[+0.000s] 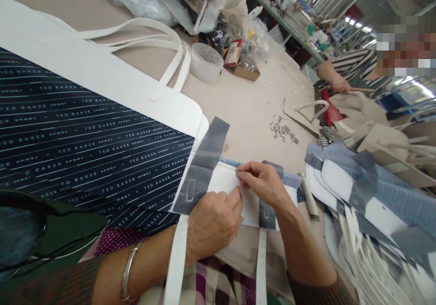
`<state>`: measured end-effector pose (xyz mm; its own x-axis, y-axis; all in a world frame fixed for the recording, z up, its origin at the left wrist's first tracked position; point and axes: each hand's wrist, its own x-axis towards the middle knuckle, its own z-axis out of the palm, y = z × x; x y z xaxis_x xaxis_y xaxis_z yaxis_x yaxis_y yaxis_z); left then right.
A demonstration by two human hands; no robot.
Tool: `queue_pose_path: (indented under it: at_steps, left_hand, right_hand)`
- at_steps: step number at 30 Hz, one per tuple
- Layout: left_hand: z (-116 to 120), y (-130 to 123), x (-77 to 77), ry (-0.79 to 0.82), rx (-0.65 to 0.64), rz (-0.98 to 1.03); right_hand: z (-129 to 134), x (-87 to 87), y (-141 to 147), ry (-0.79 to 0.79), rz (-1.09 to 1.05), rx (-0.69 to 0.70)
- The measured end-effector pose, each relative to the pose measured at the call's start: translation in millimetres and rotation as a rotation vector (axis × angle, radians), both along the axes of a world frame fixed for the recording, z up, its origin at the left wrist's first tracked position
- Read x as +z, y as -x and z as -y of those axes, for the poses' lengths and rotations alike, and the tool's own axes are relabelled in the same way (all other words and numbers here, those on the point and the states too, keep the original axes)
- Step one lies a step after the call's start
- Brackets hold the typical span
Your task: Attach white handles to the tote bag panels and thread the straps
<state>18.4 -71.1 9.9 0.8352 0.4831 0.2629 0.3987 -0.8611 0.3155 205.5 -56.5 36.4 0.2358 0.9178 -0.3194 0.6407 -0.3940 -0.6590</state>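
Note:
My right hand (262, 182) pinches the top edge of a white card panel (225, 182) between thumb and fingers. My left hand (214, 225) presses down on the same panel, its fingers together, and a metal bangle (127, 271) circles that wrist. A grey translucent strip (200, 166) with a slot outline lies left of my hands, and a second grey strip (267, 216) shows below my right palm. White strap handles (177, 259) hang toward me. A navy sheet printed "TED BAKER SPORT" (91, 137) spreads out to the left, edged with white.
Stacked blue and white bag panels (374, 191) fill the right. Small metal eyelets (282, 130) are scattered on the beige table (245, 105). A tape roll (206, 62) and plastic bags sit at the back. A co-worker's hand (340, 86) holds a wooden-handled tool.

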Motion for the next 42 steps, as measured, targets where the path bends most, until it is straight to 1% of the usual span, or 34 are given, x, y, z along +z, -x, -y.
queue_pose_path:
  at_steps: [5,13,17,21,24,28,30,32,34,36,42]
  left_hand:
    - [-0.2,-0.2,0.7,0.002,0.004,0.007]
    - [0.3,-0.5,1.9,0.017,0.013,0.012]
    - [0.2,-0.5,1.3,0.015,0.005,0.005]
    - [-0.3,0.2,1.4,0.036,-0.007,-0.006]
    - [-0.6,0.7,1.9,0.046,-0.017,-0.018]
    - [-1.1,-0.3,2.8,0.049,-0.011,-0.016]
    - [-1.2,-1.0,3.1,0.058,-0.007,-0.021]
    - [-1.2,-1.3,2.9,0.062,-0.003,-0.022]
    - [-0.9,-1.2,2.3,0.058,-0.001,-0.017]
    - [-0.6,-0.9,1.7,0.055,-0.001,-0.019]
    - [-0.1,-0.6,1.2,0.045,-0.002,-0.010]
  right_hand:
    - [0.3,-4.9,1.1,-0.019,-0.006,-0.037]
    - [10.0,-6.8,17.3,-0.083,0.096,-0.152]
    - [11.0,-9.4,19.2,-0.097,0.066,-0.196]
    - [11.4,-12.5,16.3,-0.088,-0.039,-0.252]
    - [12.3,-10.1,17.0,-0.082,-0.010,-0.223]
    - [12.5,-2.2,23.4,-0.122,0.192,-0.093]
    - [12.6,-0.4,25.7,-0.145,0.252,-0.054]
    - [13.0,-1.5,25.8,-0.154,0.217,-0.067]
    - [13.6,-4.1,24.6,-0.151,0.135,-0.113]
    - [13.9,-6.3,24.1,-0.152,0.097,-0.153]
    - [11.5,-4.2,29.7,-0.169,0.193,-0.153]
